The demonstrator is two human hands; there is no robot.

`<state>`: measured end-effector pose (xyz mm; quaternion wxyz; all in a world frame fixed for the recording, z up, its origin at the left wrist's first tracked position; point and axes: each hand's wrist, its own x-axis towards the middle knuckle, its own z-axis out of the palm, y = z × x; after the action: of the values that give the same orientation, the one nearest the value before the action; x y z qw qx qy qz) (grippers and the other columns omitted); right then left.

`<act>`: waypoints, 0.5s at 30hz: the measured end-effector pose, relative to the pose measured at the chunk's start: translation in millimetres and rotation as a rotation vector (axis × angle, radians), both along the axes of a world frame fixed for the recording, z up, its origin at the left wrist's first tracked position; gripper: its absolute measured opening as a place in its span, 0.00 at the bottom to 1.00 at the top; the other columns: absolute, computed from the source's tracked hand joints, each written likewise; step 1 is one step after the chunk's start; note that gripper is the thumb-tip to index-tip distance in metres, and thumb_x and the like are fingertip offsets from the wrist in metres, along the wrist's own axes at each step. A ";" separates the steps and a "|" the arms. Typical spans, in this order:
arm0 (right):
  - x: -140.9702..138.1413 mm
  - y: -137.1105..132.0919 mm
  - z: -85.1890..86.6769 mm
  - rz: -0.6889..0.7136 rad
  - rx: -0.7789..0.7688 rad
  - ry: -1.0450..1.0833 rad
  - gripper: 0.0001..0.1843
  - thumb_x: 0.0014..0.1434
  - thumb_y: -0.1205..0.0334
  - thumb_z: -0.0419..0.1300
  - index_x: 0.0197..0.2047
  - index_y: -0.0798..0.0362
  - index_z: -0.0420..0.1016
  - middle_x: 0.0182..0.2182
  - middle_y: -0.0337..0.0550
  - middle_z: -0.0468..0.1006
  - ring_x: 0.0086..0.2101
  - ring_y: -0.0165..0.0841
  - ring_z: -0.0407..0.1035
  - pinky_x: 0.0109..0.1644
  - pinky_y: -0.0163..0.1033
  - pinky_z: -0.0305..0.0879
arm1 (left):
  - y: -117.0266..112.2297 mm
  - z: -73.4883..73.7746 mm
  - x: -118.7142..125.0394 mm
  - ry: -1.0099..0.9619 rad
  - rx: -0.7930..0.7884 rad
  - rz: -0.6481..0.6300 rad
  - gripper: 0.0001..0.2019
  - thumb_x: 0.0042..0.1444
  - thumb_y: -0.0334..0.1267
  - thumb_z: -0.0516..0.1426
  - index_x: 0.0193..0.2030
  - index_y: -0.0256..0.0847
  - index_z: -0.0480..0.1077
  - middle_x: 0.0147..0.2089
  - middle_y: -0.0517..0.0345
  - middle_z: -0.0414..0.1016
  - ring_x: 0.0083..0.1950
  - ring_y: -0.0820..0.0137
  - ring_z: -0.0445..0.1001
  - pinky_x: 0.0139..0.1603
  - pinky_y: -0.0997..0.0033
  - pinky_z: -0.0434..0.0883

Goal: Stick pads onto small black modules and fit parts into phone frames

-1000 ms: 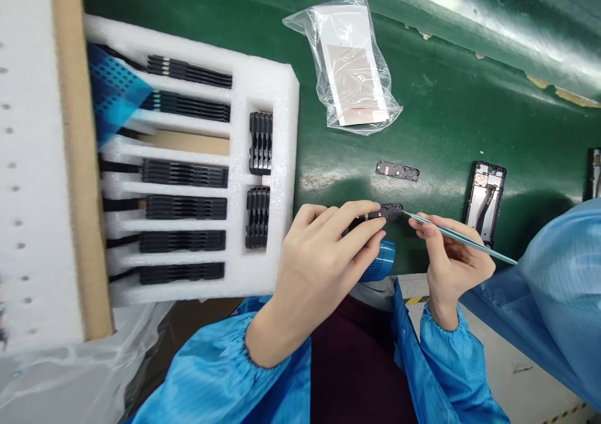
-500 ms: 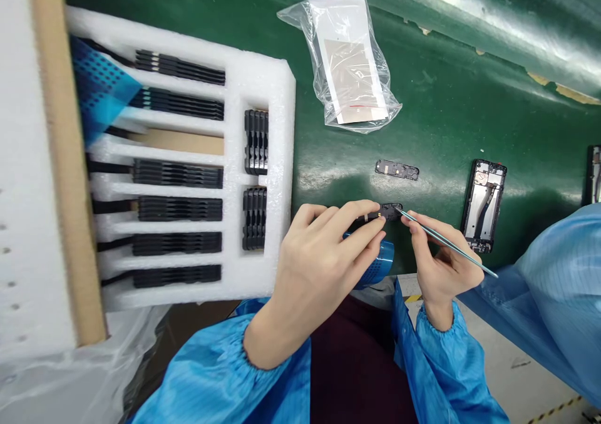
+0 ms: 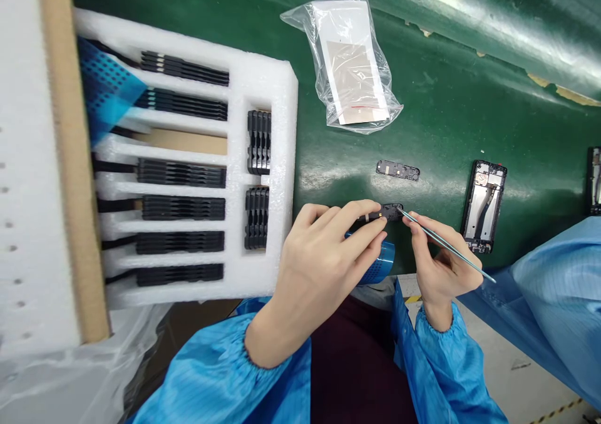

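My left hand (image 3: 328, 248) grips a small black phone part (image 3: 390, 212) between thumb and fingers at the bench's near edge; its left portion is hidden under the fingers. My right hand (image 3: 441, 258) is closed around thin pale-blue tweezers (image 3: 451, 247), whose tip touches the right end of that part or lies right over it. Beneath my left fingers a curled blue perforated film (image 3: 379, 264) hangs near the edge. A second, similar black part (image 3: 397, 170) lies flat on the bench just beyond my hands.
On the left, a white foam tray (image 3: 282, 161) holds rows of black parts, with blue film (image 3: 110, 89) at its corner. A clear bag (image 3: 357, 67) with cards lies at the back. An open phone frame (image 3: 484, 206) is at right, near another person's blue sleeve (image 3: 558, 286).
The view has shifted slightly, so the tray sits a little further right. My hands, the part and the tweezers keep nearly the same pose.
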<state>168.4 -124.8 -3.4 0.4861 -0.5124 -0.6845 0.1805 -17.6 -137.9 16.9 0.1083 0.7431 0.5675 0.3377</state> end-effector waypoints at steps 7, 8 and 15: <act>6.9 -1.6 -1.4 0.089 0.151 -0.221 0.29 0.63 0.77 0.74 0.63 0.43 0.83 0.49 0.41 0.90 0.42 0.42 0.89 0.47 0.43 0.91 | 0.2 -0.3 -0.7 0.021 0.016 -0.007 0.07 0.70 0.27 0.63 0.46 0.44 0.80 0.54 0.56 0.88 0.37 0.67 0.83 0.41 0.57 0.73; 7.8 -2.8 -1.5 0.102 0.177 -0.261 0.31 0.63 0.77 0.74 0.65 0.43 0.82 0.50 0.41 0.90 0.42 0.43 0.89 0.47 0.42 0.91 | 0.2 -0.5 -0.8 0.022 0.015 -0.006 0.07 0.70 0.27 0.63 0.46 0.44 0.80 0.54 0.56 0.88 0.37 0.67 0.83 0.41 0.57 0.73; 13.9 -11.6 -5.9 0.159 0.241 -0.401 0.38 0.64 0.77 0.74 0.73 0.44 0.75 0.58 0.43 0.86 0.48 0.45 0.88 0.49 0.44 0.92 | -0.1 -1.4 -1.0 0.024 0.028 -0.009 0.07 0.71 0.27 0.63 0.47 0.44 0.80 0.54 0.56 0.88 0.37 0.68 0.83 0.41 0.57 0.73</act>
<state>182.3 -136.4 -9.2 0.3823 -0.4206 -0.8222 0.0299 -18.6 -137.9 15.4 0.0927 0.7510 0.5606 0.3363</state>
